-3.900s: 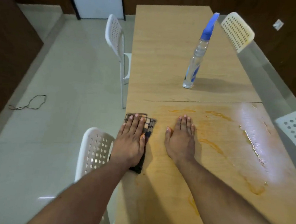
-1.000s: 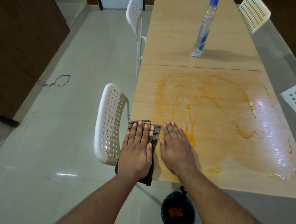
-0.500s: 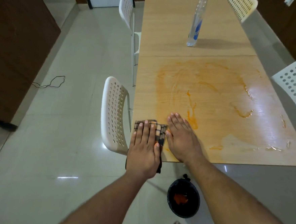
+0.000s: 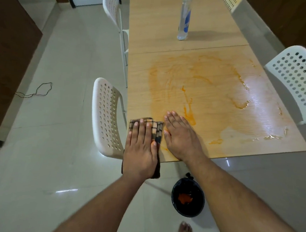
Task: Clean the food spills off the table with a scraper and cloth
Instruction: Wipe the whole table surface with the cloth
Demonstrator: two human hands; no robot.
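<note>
Below, a black bin (image 4: 188,199) holds orange waste (image 4: 185,198).

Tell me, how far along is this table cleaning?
Partly done. Orange scrapings already sit in the black bin on the floor. Right now the left hand presses a checked cloth flat at the table's near corner, and the right hand lies flat beside it. Still left: the wide orange smear and wet streaks across the near half.
</note>
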